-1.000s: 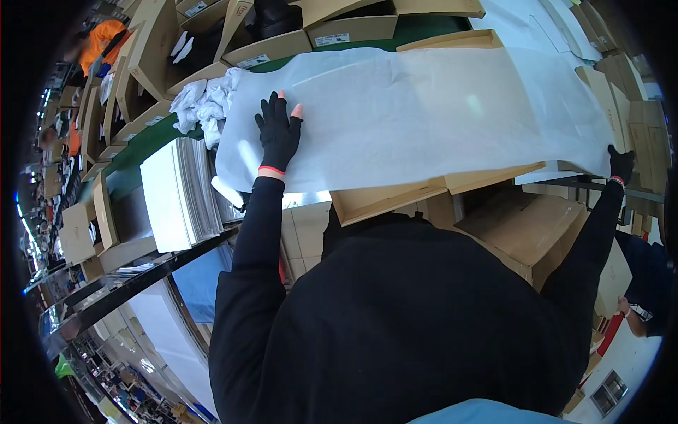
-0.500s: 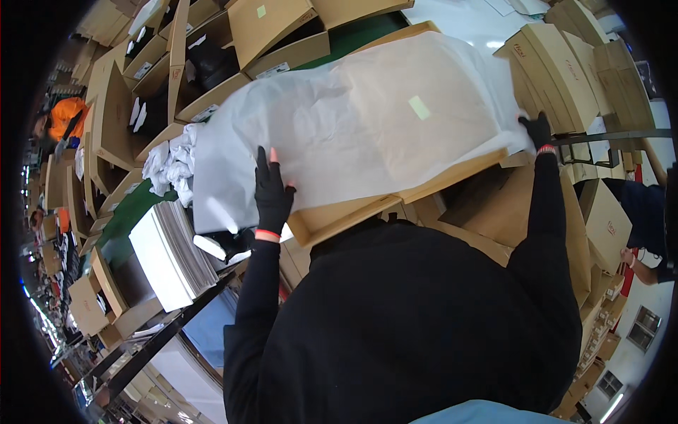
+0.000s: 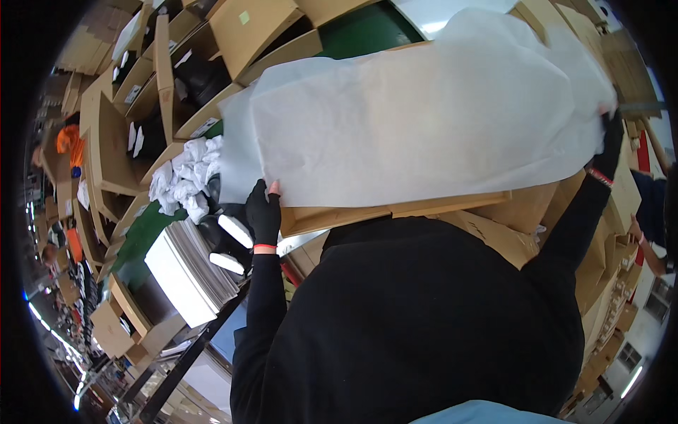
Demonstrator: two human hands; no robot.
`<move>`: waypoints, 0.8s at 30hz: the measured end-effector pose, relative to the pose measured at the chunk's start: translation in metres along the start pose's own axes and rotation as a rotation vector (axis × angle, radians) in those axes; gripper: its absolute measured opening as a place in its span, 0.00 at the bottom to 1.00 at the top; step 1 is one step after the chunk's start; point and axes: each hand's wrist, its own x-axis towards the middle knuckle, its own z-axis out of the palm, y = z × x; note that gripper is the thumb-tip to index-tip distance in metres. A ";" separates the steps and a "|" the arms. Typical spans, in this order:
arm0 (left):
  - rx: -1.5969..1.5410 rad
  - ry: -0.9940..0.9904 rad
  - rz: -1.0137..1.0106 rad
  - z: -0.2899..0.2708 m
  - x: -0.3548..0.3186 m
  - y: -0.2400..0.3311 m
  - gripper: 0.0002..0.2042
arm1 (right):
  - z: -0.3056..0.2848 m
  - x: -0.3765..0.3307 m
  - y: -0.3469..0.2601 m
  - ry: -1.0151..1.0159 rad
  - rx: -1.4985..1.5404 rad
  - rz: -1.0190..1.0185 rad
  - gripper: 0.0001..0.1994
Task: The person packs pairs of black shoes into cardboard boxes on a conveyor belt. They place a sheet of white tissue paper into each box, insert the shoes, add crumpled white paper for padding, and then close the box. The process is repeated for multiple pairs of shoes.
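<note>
A large white sheet of thin paper (image 3: 424, 120) lies spread over a long brown cardboard box (image 3: 395, 208). My left hand (image 3: 264, 214), in a black fingerless glove with a red cuff, pinches the sheet's lower left corner at the box's front edge. My right hand (image 3: 609, 145), gloved the same way, grips the sheet's far right edge with the arm stretched out. My dark torso hides the near side of the box.
Crumpled white paper (image 3: 183, 180) is heaped left of the sheet, beside dark shoes with white soles (image 3: 233, 230). A stack of flat white sheets (image 3: 187, 272) lies lower left. Open cardboard boxes (image 3: 254, 28) crowd the green table (image 3: 360, 32). Another person's arm (image 3: 646, 237) shows at the right.
My left hand slid off the top of the sheet down to its lower left corner. The right hand stayed on the far edge, and the sheet now lies stretched wider across the box.
</note>
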 end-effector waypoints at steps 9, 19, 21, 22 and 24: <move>0.489 -0.341 -0.516 -0.064 0.125 -0.126 0.35 | -0.043 0.020 0.198 -0.113 -0.493 0.079 0.16; 0.817 -0.371 -0.328 -0.061 0.120 -0.098 0.41 | -0.028 0.000 0.160 -0.575 -0.336 0.114 0.26; 0.735 -0.484 -0.334 -0.061 0.129 -0.095 0.39 | -0.029 -0.003 0.154 -0.585 -0.285 0.184 0.29; 0.692 -0.541 -0.335 -0.059 0.131 -0.094 0.38 | -0.030 -0.005 0.152 -0.579 -0.304 0.129 0.29; 0.745 -0.504 -0.225 -0.052 0.124 -0.102 0.29 | -0.028 -0.009 0.151 -0.570 -0.339 0.018 0.29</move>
